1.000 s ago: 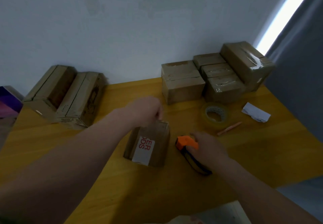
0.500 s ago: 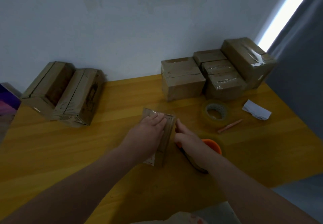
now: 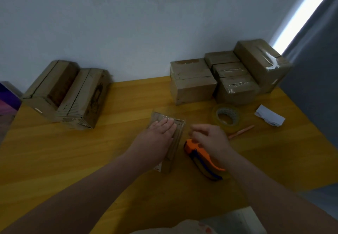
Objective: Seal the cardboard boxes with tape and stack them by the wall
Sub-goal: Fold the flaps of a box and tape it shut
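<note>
Small cardboard box (image 3: 178, 136) lying flat near the middle of the table (image 3: 87, 153), well short of the sealed boxes (image 3: 192, 85) by the wall; the left hand (image 3: 159, 135) presses its top with straight, closed-up fingers, as half a second earlier. The right hand (image 3: 210, 138), then touching the box's right side, has drawn away and now hovers, motion-blurred, over the orange tape dispenser (image 3: 204, 159), fingers loosely spread and holding nothing. Tape roll (image 3: 228, 126) unmoved beyond it.

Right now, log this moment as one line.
left hand flat on small box; right hand open over tape dispenser; tape roll lying flat; sealed boxes by wall
</note>
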`<control>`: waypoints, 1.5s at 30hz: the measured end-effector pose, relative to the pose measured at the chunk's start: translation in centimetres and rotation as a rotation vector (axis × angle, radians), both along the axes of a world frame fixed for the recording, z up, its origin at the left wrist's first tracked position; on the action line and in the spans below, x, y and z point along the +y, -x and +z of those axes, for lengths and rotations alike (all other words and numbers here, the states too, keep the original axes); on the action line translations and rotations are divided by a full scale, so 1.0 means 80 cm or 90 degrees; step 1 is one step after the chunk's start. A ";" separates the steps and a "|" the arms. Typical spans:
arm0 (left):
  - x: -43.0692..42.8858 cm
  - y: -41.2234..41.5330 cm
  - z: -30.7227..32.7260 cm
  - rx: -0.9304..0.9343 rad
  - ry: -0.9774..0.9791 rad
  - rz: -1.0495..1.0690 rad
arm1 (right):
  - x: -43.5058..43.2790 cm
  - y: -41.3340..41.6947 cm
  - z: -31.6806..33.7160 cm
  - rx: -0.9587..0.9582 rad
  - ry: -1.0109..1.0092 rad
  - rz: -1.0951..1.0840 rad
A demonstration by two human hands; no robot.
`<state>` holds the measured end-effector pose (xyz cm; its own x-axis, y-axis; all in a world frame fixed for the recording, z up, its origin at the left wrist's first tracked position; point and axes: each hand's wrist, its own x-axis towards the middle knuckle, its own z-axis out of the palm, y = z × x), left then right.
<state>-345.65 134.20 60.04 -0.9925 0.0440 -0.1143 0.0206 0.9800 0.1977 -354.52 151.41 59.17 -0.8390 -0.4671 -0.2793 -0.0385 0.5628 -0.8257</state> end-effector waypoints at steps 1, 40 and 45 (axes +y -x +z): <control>-0.002 -0.001 0.003 -0.009 0.000 -0.016 | 0.001 0.006 0.001 -0.007 0.025 -0.030; -0.017 -0.002 -0.017 0.090 -0.052 -0.110 | -0.036 0.007 -0.042 0.166 0.118 -0.052; -0.023 -0.004 -0.015 0.099 -0.093 -0.121 | -0.041 0.010 -0.042 0.160 0.099 -0.081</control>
